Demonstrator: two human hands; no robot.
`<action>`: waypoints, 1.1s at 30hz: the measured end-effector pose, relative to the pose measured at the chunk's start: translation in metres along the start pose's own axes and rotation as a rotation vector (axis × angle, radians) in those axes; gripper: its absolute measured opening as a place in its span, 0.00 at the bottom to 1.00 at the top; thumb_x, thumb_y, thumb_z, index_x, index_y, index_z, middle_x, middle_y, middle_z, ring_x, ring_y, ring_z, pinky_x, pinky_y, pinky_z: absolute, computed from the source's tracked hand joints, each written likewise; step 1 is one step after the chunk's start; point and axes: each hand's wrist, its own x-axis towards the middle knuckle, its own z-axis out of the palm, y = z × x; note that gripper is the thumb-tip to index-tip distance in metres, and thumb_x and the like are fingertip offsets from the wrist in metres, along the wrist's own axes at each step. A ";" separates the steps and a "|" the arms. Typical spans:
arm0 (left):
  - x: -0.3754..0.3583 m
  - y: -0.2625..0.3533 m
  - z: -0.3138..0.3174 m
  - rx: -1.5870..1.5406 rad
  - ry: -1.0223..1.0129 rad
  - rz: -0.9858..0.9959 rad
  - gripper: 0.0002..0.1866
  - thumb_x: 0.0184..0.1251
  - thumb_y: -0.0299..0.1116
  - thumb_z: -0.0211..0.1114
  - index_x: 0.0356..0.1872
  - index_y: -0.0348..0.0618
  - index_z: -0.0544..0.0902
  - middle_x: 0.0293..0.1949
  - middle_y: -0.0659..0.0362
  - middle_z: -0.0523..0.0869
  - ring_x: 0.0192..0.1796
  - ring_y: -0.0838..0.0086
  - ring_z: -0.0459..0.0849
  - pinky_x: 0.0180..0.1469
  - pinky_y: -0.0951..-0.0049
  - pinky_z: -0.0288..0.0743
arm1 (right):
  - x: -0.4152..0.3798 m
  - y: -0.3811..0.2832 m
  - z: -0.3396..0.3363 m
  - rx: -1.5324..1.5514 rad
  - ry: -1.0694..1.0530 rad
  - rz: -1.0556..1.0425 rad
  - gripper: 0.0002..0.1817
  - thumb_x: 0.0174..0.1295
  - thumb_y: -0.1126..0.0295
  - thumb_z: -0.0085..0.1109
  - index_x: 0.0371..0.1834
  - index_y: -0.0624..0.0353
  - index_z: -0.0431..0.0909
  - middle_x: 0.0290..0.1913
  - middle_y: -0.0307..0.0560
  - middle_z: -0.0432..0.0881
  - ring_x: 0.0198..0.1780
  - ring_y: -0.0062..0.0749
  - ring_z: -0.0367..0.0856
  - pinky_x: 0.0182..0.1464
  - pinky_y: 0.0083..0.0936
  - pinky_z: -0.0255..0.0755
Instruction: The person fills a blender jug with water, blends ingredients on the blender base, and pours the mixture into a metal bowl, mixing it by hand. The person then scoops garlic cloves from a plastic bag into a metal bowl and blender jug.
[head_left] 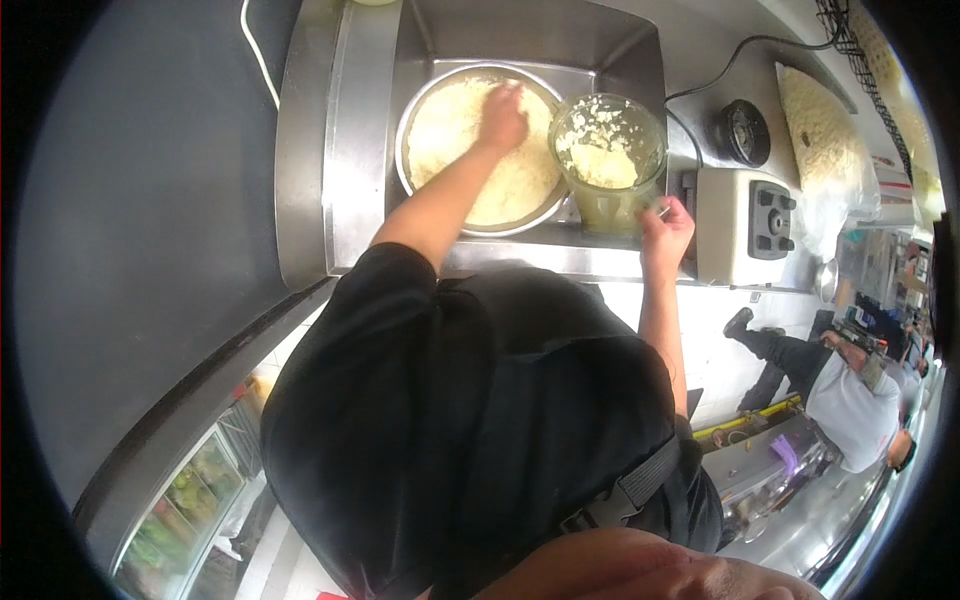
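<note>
A large round metal bowl (402,160) stands in the steel sink, filled with a pale, crumbly food (445,125). Over it is my left hand (503,120), low against the crumbs; its fingers are blurred, so their grip does not show. Leaning beside the bowl's right rim is a clear blender jar (625,208), with more pale crumbs inside and stuck to its wall. At the jar's lower right, my right hand (668,238) is closed around its handle.
Right of the sink (530,35) stand a cream blender motor base (735,225), a black round lid (745,133) and a plastic bag of pale crumbs (825,140). A dark cord (745,50) crosses the counter. Another person (850,405) is farther off at right.
</note>
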 end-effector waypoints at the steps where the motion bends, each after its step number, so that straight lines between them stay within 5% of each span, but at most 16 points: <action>1: 0.003 0.008 0.019 0.063 -0.002 0.055 0.25 0.59 0.31 0.63 0.60 0.39 0.75 0.58 0.43 0.76 0.63 0.50 0.70 0.67 0.57 0.63 | 0.000 0.000 -0.001 -0.003 -0.004 -0.011 0.05 0.46 0.82 0.59 0.24 0.61 0.74 0.25 0.31 0.77 0.25 0.12 0.66 0.28 0.13 0.58; 3: 0.003 0.049 0.003 -0.112 -0.322 -0.068 0.20 0.59 0.33 0.62 0.53 0.39 0.79 0.50 0.46 0.81 0.57 0.52 0.75 0.62 0.53 0.65 | 0.000 0.002 -0.005 0.035 -0.004 0.007 0.05 0.46 0.82 0.59 0.24 0.61 0.74 0.25 0.31 0.77 0.25 0.12 0.66 0.28 0.13 0.58; 4: -0.008 0.057 0.006 -0.115 -0.316 -0.062 0.20 0.59 0.33 0.62 0.53 0.39 0.79 0.50 0.46 0.81 0.57 0.52 0.75 0.62 0.53 0.65 | -0.002 -0.002 -0.003 0.078 -0.006 0.013 0.05 0.46 0.82 0.59 0.24 0.61 0.75 0.25 0.31 0.77 0.25 0.11 0.66 0.28 0.12 0.57; 7: -0.042 0.060 0.018 -0.190 -0.229 0.119 0.16 0.58 0.35 0.62 0.47 0.42 0.82 0.44 0.51 0.82 0.51 0.55 0.77 0.58 0.53 0.67 | 0.000 0.003 -0.003 0.095 0.022 -0.037 0.05 0.46 0.82 0.59 0.24 0.60 0.75 0.24 0.30 0.77 0.24 0.11 0.65 0.27 0.13 0.56; 9: -0.060 0.053 0.004 0.024 -0.520 0.278 0.15 0.58 0.36 0.62 0.45 0.44 0.83 0.45 0.51 0.82 0.52 0.57 0.77 0.58 0.56 0.67 | -0.002 -0.003 -0.002 0.078 0.024 -0.040 0.05 0.46 0.82 0.59 0.24 0.60 0.75 0.24 0.30 0.76 0.23 0.11 0.64 0.26 0.13 0.56; 12: -0.076 0.040 -0.049 0.229 -0.540 0.477 0.16 0.57 0.38 0.63 0.45 0.46 0.83 0.47 0.52 0.82 0.54 0.58 0.76 0.60 0.58 0.65 | -0.003 0.003 -0.001 0.054 0.012 -0.051 0.05 0.45 0.82 0.60 0.25 0.60 0.76 0.22 0.29 0.75 0.22 0.11 0.64 0.25 0.14 0.55; 17: -0.100 -0.030 -0.088 0.465 -0.356 0.323 0.19 0.52 0.39 0.67 0.48 0.49 0.83 0.53 0.50 0.79 0.60 0.56 0.71 0.63 0.48 0.61 | 0.000 0.025 -0.011 -0.271 0.116 -0.112 0.09 0.41 0.75 0.64 0.28 0.63 0.79 0.19 0.31 0.71 0.22 0.17 0.66 0.25 0.21 0.60; 19: -0.091 -0.017 -0.098 0.517 -0.362 0.338 0.20 0.51 0.37 0.69 0.49 0.48 0.83 0.53 0.49 0.78 0.58 0.54 0.73 0.60 0.51 0.65 | -0.010 -0.006 -0.005 -0.153 0.080 -0.046 0.09 0.42 0.73 0.65 0.27 0.63 0.77 0.19 0.33 0.72 0.22 0.17 0.66 0.25 0.22 0.61; 21: -0.094 -0.011 -0.112 0.480 -0.534 0.078 0.22 0.52 0.38 0.70 0.50 0.47 0.82 0.53 0.48 0.78 0.54 0.51 0.76 0.56 0.55 0.70 | -0.006 0.006 -0.004 -0.065 0.061 -0.021 0.08 0.42 0.75 0.64 0.25 0.62 0.76 0.20 0.33 0.74 0.23 0.15 0.66 0.25 0.20 0.61; 23: -0.087 -0.020 -0.105 0.473 -0.473 0.016 0.19 0.56 0.36 0.67 0.49 0.44 0.80 0.51 0.47 0.79 0.54 0.57 0.78 0.50 0.61 0.76 | -0.009 -0.001 -0.002 0.084 0.046 -0.024 0.05 0.43 0.79 0.62 0.24 0.60 0.76 0.20 0.30 0.73 0.22 0.12 0.66 0.24 0.17 0.59; 25: -0.069 -0.037 -0.092 0.025 -0.403 -0.421 0.16 0.60 0.36 0.66 0.48 0.43 0.80 0.43 0.50 0.82 0.47 0.62 0.82 0.42 0.59 0.78 | -0.009 -0.002 -0.005 0.043 0.026 -0.061 0.06 0.43 0.78 0.62 0.24 0.60 0.76 0.20 0.29 0.73 0.21 0.12 0.65 0.23 0.16 0.58; 27: -0.053 -0.011 -0.111 -0.965 -0.379 -0.974 0.16 0.63 0.36 0.66 0.50 0.44 0.79 0.40 0.56 0.83 0.38 0.62 0.83 0.36 0.62 0.79 | -0.009 0.000 -0.005 0.099 0.030 -0.062 0.06 0.43 0.79 0.63 0.23 0.59 0.76 0.19 0.28 0.71 0.21 0.10 0.63 0.23 0.15 0.55; 29: -0.035 0.011 -0.127 -1.203 -0.468 -0.882 0.15 0.65 0.35 0.65 0.50 0.44 0.78 0.36 0.59 0.83 0.33 0.68 0.83 0.33 0.67 0.79 | -0.006 0.003 -0.007 0.049 0.038 -0.097 0.06 0.43 0.79 0.63 0.23 0.58 0.76 0.19 0.28 0.70 0.21 0.11 0.62 0.24 0.14 0.54; 33: -0.007 0.117 -0.194 -1.523 -0.492 -0.371 0.12 0.64 0.30 0.64 0.46 0.39 0.78 0.39 0.57 0.84 0.37 0.71 0.84 0.34 0.71 0.79 | -0.005 0.004 -0.006 0.078 0.008 -0.075 0.05 0.43 0.79 0.63 0.23 0.59 0.76 0.19 0.27 0.70 0.21 0.11 0.62 0.24 0.14 0.53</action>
